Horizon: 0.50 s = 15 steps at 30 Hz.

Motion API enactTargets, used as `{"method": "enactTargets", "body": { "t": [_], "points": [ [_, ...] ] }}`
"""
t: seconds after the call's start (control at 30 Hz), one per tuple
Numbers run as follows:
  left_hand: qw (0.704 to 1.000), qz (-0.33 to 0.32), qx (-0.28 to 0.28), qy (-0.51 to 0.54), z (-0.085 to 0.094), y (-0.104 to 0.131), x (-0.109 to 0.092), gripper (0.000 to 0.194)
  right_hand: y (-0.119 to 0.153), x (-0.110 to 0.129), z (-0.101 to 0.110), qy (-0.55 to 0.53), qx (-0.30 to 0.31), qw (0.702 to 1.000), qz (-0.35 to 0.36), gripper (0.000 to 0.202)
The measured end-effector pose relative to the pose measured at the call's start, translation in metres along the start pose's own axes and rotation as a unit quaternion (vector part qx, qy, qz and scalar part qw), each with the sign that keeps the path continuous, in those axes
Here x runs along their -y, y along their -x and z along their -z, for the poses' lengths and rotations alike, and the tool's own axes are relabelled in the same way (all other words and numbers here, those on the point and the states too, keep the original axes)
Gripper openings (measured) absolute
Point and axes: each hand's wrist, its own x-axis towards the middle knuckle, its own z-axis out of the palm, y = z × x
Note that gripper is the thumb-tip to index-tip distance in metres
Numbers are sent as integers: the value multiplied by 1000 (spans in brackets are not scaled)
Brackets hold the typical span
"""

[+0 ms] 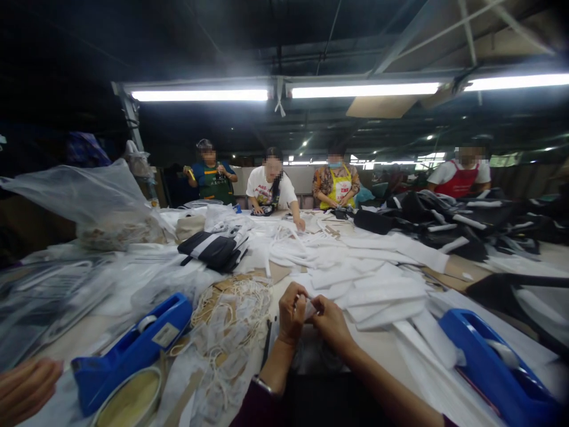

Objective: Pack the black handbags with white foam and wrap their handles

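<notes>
My left hand (291,311) is closed in a pinch near the middle of the view, with the wrist upright. It grips one side of a small whitish, thin piece (310,309); whether it is paper or plastic I cannot tell. My right hand (331,323) pinches the other side of the same piece, fingertips close to the left ones. Below both hands lies a dark item (329,394), partly hidden by my forearms. Just left of my hands is a pile of clear plastic tags with cream strings (229,323). White strips (382,290) are heaped to the right.
Blue tape dispensers stand at left (133,353) and right (498,367). A round tub (131,400) sits near the left one. Another person's hand (31,385) enters at lower left. Folded black goods (216,246) lie beyond. Several co-workers stand across the table.
</notes>
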Motion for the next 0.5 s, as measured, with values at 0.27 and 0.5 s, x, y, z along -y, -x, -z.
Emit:
{"method": "enactTargets", "body": {
  "t": [0.27, 0.5],
  "points": [
    [990, 141, -5, 27, -1, -4, 16, 40, 11, 13, 16, -55, 7, 995, 81, 7],
    [977, 176, 94, -75, -3, -5, 25, 43, 43, 23, 30, -57, 15, 988, 142, 6]
  ]
}}
